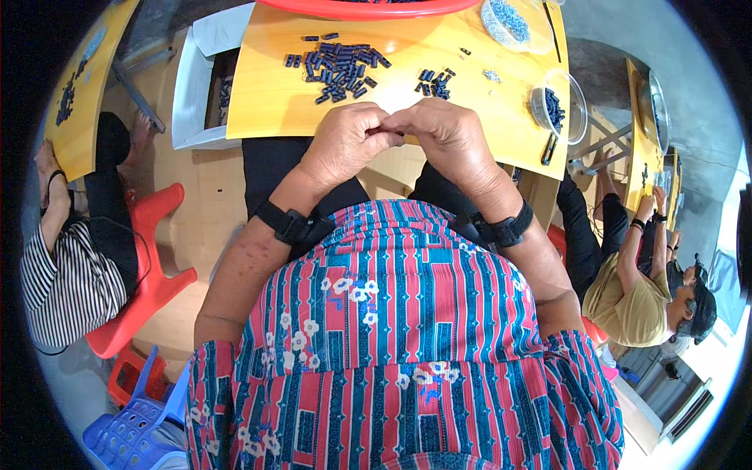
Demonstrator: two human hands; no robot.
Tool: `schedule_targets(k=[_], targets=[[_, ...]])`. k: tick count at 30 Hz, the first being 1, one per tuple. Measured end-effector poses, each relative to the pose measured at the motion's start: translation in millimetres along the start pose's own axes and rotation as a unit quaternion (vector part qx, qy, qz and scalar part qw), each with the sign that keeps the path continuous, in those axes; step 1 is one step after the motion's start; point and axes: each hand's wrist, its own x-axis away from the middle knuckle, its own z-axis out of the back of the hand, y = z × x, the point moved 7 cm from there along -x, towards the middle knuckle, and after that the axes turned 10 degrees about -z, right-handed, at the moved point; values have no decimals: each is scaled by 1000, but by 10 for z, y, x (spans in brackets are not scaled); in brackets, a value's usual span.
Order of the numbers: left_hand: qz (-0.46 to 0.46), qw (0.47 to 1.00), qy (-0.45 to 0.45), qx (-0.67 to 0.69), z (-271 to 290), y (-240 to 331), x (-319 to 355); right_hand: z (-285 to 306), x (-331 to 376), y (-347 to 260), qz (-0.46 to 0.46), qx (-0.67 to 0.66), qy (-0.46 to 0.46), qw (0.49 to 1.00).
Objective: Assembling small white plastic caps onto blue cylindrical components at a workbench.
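1. So, head view: whatever sits between the two hands is basically hidden. The knuckles cover it and it's too small to make out, so I can't tell what's being pinched.
2. Left hand (345,141) and right hand (442,135) meet at the near edge of the yellow table (266,102), fingertips touching, both forearms coming up from 6 o'clock with black wristbands (286,223).
3. Both grips are curled tight together, fingers closed around that hidden bit.
4. Pile of small dark blue parts (341,66) lies at 12 o'clock from the hands, a smaller cluster (435,82) just beyond the right hand.
5. Clear tub of parts (558,106) at 2 o'clock.
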Motion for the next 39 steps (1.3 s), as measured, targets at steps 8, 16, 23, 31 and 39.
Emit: schedule_targets(k=[8,16,23,31,39], targets=[[-12,1000,-2,9,2,9,-14,-96,44,464,-138,-247,-8,959],[-7,1000,-6,5,-1,-8,-2,-111,106,536,-190,-323,31,927],[-8,1000,-7,0,-9,-23,-15,-69,108,505,-168,-257,39,951],[-17,1000,9,13,-4,-9,-24,-95,145,534,-192,-327,61,923],[-19,1000,4,5,7,12,-20,-53,145,443,-149,-198,69,966]])
